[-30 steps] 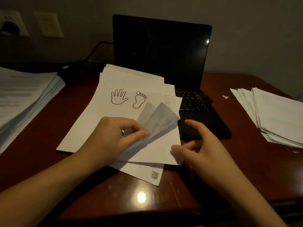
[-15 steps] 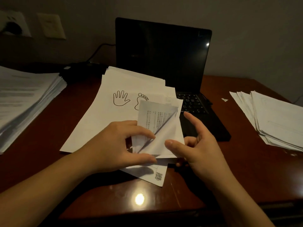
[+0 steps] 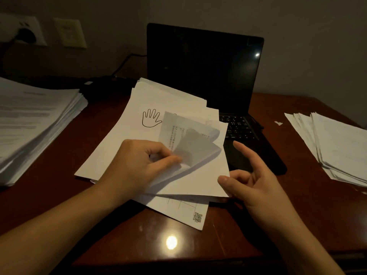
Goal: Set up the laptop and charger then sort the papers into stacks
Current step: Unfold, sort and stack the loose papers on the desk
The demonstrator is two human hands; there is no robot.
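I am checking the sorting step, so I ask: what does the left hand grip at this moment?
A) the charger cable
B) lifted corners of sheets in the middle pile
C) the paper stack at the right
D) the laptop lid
B: the left hand pinches curled-up corners of the middle pile, which lies in front of the open laptop.

One wide-angle camera rides on the person's head and looks forward and down across the desk [image 3: 59, 205] toward the wall [image 3: 297, 20]. It sits near: the papers [image 3: 198, 179] fill mid-frame, the open laptop [image 3: 202, 68] stands just behind them, forearms [image 3: 49, 245] entering from the bottom edge.
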